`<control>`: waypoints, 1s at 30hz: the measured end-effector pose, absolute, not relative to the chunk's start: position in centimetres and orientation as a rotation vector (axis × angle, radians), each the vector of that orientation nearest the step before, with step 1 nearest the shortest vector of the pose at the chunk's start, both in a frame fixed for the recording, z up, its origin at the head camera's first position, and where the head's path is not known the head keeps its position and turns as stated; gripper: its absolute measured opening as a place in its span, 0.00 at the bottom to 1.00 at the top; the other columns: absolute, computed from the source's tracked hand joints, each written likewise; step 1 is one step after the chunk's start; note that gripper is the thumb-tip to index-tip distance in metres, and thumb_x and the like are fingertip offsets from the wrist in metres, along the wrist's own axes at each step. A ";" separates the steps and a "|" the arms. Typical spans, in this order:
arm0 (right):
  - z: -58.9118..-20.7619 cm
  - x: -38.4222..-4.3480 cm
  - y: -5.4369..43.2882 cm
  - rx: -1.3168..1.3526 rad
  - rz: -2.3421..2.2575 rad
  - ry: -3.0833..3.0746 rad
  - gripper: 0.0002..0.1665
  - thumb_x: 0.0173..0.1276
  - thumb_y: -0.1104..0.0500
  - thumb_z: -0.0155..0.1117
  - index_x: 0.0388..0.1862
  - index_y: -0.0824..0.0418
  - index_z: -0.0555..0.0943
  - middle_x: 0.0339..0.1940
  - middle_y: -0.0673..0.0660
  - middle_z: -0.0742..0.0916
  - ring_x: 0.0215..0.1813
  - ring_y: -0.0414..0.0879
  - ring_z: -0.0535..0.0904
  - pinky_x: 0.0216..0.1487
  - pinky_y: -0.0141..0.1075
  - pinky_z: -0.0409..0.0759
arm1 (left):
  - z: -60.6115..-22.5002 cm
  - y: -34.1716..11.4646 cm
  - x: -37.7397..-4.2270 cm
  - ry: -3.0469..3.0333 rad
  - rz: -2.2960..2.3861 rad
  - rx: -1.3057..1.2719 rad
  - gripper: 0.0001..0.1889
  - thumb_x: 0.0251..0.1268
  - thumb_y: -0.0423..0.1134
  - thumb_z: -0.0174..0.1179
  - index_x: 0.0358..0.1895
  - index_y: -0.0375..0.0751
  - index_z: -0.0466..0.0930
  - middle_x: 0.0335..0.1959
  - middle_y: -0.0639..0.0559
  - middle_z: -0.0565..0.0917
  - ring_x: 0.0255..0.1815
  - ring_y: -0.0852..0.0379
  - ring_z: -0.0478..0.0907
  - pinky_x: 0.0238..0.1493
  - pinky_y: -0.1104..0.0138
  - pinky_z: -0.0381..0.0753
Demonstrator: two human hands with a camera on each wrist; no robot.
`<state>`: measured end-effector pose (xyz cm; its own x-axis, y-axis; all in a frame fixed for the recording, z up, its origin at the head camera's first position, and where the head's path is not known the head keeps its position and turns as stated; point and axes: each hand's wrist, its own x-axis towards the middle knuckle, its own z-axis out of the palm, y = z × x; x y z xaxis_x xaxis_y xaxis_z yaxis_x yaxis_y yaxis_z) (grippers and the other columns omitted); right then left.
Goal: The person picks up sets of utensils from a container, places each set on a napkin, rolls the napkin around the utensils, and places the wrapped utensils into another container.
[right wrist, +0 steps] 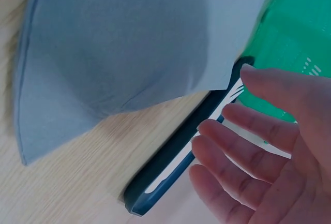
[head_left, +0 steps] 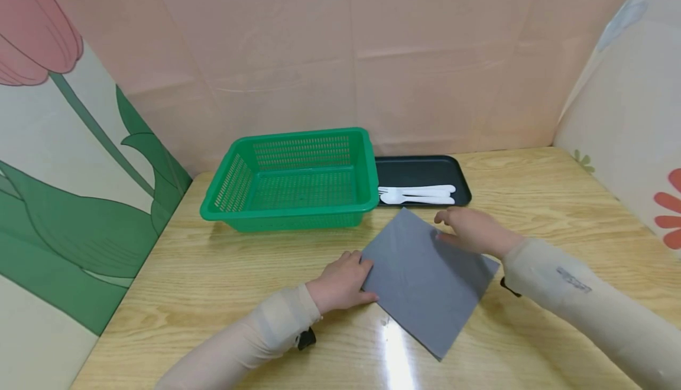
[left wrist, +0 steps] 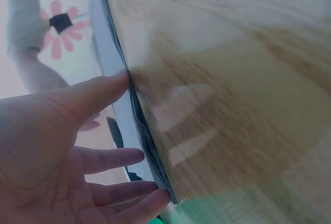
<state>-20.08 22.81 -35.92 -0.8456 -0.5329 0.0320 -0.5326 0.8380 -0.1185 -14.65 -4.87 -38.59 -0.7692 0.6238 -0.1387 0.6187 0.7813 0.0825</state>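
**Grey cloth between both hands, left in contact**

The grey cloth [head_left: 425, 283] lies flat at lower right of centre in the head frame, near-square, no clear long axis, corners pointing up and down the frame. The left hand [head_left: 343, 282] is nearer: thumb and extended fingertips touch its left edge without gripping. The cloth extends rightward from them. The right hand [head_left: 473, 230], fingers relaxed, grips nothing above the upper-right edge; the right wrist view shows it apart.

Nothing legible: the dark mark [head_left: 574, 280] on the right sleeve [head_left: 606, 314], toward four o'clock in the head view, is too blurred.
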 end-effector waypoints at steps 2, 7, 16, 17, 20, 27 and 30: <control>-36.0 -20.4 22.9 -0.859 -0.205 3.016 0.15 0.59 0.59 0.65 0.43 0.67 0.80 0.39 0.62 0.86 0.39 0.53 0.82 0.38 0.46 0.80 | -38.6 -4.9 -14.7 2.814 0.047 0.990 0.31 0.57 0.59 0.60 0.56 0.38 0.73 0.48 0.44 0.77 0.48 0.53 0.74 0.45 0.65 0.79; -36.0 -21.0 22.9 -0.801 -0.212 3.017 0.15 0.60 0.60 0.65 0.43 0.67 0.80 0.39 0.62 0.86 0.38 0.53 0.82 0.37 0.46 0.80 | -38.7 -4.9 -14.7 2.815 0.035 0.998 0.32 0.57 0.59 0.60 0.56 0.38 0.73 0.49 0.43 0.77 0.48 0.53 0.74 0.46 0.65 0.79; -35.9 -21.5 23.0 -0.816 -0.205 3.062 0.13 0.58 0.60 0.66 0.40 0.67 0.80 0.34 0.60 0.86 0.35 0.51 0.82 0.34 0.45 0.79 | -38.5 -4.8 -14.7 2.813 0.032 0.997 0.32 0.57 0.60 0.60 0.56 0.38 0.73 0.51 0.42 0.77 0.49 0.52 0.75 0.47 0.65 0.79; -35.9 -21.6 23.0 -0.822 -0.205 3.067 0.13 0.58 0.60 0.66 0.40 0.67 0.80 0.34 0.60 0.86 0.35 0.51 0.82 0.34 0.45 0.79 | -38.5 -4.9 -14.7 2.812 0.033 0.998 0.32 0.57 0.59 0.60 0.56 0.38 0.73 0.51 0.42 0.77 0.49 0.52 0.75 0.47 0.65 0.79; -36.0 -21.9 23.0 -0.834 -0.200 3.073 0.13 0.58 0.61 0.66 0.39 0.67 0.80 0.34 0.60 0.86 0.35 0.51 0.82 0.35 0.45 0.80 | -38.6 -4.9 -14.7 2.810 0.038 0.997 0.32 0.57 0.59 0.60 0.57 0.38 0.73 0.51 0.43 0.77 0.49 0.52 0.74 0.47 0.65 0.79; -35.9 -22.3 22.9 -0.768 -0.166 3.063 0.13 0.59 0.60 0.65 0.41 0.66 0.81 0.36 0.60 0.86 0.36 0.51 0.82 0.35 0.45 0.80 | -38.5 -4.9 -14.7 2.813 0.046 0.988 0.32 0.57 0.59 0.60 0.57 0.38 0.73 0.50 0.43 0.77 0.48 0.53 0.74 0.45 0.66 0.79; -35.8 -22.5 22.8 -0.750 -0.149 3.060 0.13 0.60 0.59 0.65 0.41 0.66 0.81 0.36 0.60 0.86 0.36 0.51 0.81 0.36 0.45 0.80 | -38.5 -4.9 -14.6 2.814 0.048 0.986 0.32 0.57 0.59 0.60 0.57 0.38 0.73 0.50 0.43 0.77 0.48 0.53 0.74 0.45 0.66 0.79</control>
